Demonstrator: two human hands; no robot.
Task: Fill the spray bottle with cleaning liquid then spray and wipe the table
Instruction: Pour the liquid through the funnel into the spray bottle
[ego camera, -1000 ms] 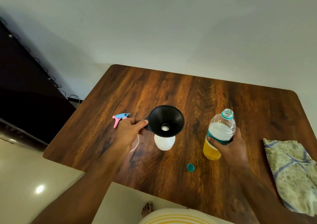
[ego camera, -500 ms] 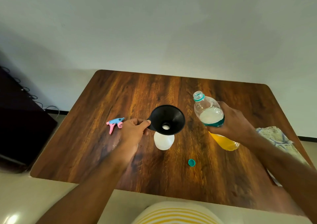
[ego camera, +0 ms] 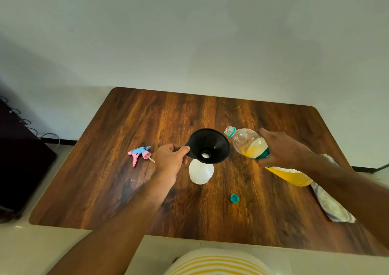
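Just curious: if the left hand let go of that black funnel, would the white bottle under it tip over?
Possibly. The black funnel looks wider than the white bottle beneath it, so the pair seems top-heavy. The bottle looks empty, so probably light. The left hand holding the funnel's edge likely steadies both.

Funnel [ego camera: 208, 146] sits in spray bottle [ego camera: 201, 172], cap [ego camera: 234, 198] right, sprayer head [ego camera: 140, 154] left.

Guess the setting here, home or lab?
Probably a home room, not a lab: a wood-grain table against a plain painted wall, a tiled floor, dark furniture with loose cables at the left, and a patterned cloth on the table.
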